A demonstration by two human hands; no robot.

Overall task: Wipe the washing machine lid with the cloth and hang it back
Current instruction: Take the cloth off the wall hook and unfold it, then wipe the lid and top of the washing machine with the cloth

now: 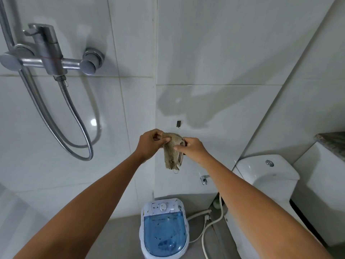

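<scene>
Now my 2 hands, left hand (150,142) and right hand (190,148), pinch the cloth (173,153) at its top edge, fingers closed on it, so it drapes between them against the wall; the washing machine lid (165,234) sits far below my fingertips.

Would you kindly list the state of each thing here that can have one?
cloth: bunched, hanging, gripped at the top by both hands, off the lid
left hand: closed on cloth
right hand: closed on cloth
lid: shut, specks on it
plug: unplugged, on the floor
</scene>
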